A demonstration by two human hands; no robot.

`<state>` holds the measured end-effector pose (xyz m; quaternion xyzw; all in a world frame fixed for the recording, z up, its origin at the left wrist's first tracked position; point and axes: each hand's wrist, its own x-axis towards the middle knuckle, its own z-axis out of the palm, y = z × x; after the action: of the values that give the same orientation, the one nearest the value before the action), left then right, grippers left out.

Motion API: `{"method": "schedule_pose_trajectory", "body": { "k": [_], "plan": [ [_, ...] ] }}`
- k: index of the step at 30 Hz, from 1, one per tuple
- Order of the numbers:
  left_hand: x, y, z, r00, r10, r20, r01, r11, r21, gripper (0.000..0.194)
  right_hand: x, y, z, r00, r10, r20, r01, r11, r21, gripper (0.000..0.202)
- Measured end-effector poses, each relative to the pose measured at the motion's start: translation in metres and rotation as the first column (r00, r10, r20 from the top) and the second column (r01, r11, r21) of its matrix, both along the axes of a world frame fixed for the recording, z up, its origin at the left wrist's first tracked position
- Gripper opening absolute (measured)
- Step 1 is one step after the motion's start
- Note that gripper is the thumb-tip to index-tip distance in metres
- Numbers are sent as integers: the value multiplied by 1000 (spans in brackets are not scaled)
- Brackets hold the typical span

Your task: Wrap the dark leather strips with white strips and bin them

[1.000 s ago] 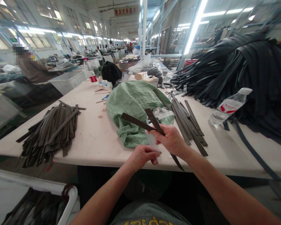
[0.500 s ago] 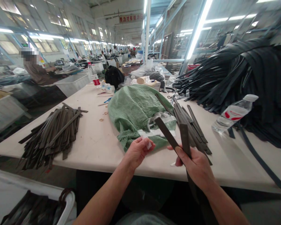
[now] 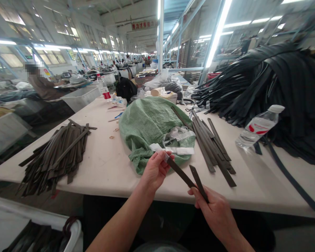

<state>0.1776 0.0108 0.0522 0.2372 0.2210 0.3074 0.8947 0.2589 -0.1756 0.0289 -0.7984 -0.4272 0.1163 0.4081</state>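
My left hand (image 3: 157, 168) pinches a small whitish piece (image 3: 166, 156) against the upper end of a dark strip (image 3: 180, 172). That strip runs down to my right hand (image 3: 212, 206), whose fingers are closed on it and on a second, shorter-looking dark strip (image 3: 198, 183). Both hands are over the table's front edge. Just behind them lies a green woven sack (image 3: 149, 122) with white strips (image 3: 182, 150) on it. To its right is a small stack of dark strips (image 3: 212, 147). A large pile of dark strips (image 3: 60, 150) lies at the left.
A tilted clear bottle (image 3: 259, 127) stands at the right, before a big heap of black straps (image 3: 278, 80). A red-labelled bottle (image 3: 103, 89) and a black bag (image 3: 126, 89) are at the back. A white bin (image 3: 75, 234) is lower left. One person (image 3: 40, 84) sits far left.
The end of one strip has come to my left hand and now meets the whitish piece. My right hand has moved slightly down, and its strips tilt lower.
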Motion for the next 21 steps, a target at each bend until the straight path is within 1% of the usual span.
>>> {"method": "schedule_pose_trajectory", "body": {
  "k": [3, 6, 8, 11, 13, 15, 17, 18, 19, 20, 21],
  "plan": [
    [-1, -8, -4, 1000, -12, -7, 13, 997, 79, 32, -2, 4, -1, 998, 2, -55, -2, 1000, -4, 43],
    [-1, -14, -7, 999, -27, -30, 30, 993, 114, 34, -6, 10, 1, 990, 11, -143, -10, 1000, 6, 45],
    [-2, -12, -8, 999, -9, -42, 14, 992, 126, 34, -10, 13, 0, 970, 47, -237, -42, 999, 28, 45],
    [-7, 0, -5, 997, 67, -42, -59, 986, 157, 34, -15, 12, -3, 908, 148, -392, -142, 989, 45, 43],
    [-11, 3, -5, 995, 86, -51, -75, 980, 185, 34, -17, 12, -6, 881, 185, -436, -188, 982, 37, 43],
    [-16, -5, -9, 996, 42, -83, -22, 973, 232, 33, -17, 14, -6, 877, 183, -445, -182, 982, 47, 41],
    [-19, -20, -15, 988, -92, -126, 126, 947, 296, 30, -15, 19, -4, 881, 179, -437, -157, 984, 86, 39],
    [-20, -28, -18, 974, -175, -143, 213, 922, 324, 30, -15, 23, -3, 885, 180, -428, -146, 983, 112, 39],
    [-21, -33, -19, 960, -237, -151, 276, 897, 346, 30, -14, 27, -2, 889, 187, -418, -143, 980, 136, 39],
    [-21, -35, -20, 956, -255, -146, 291, 887, 358, 30, -15, 30, -1, 891, 194, -410, -142, 978, 153, 39],
    [-21, -34, -19, 966, -224, -128, 255, 898, 357, 30, -15, 33, -1, 890, 202, -409, -148, 976, 161, 40]
  ]
}}
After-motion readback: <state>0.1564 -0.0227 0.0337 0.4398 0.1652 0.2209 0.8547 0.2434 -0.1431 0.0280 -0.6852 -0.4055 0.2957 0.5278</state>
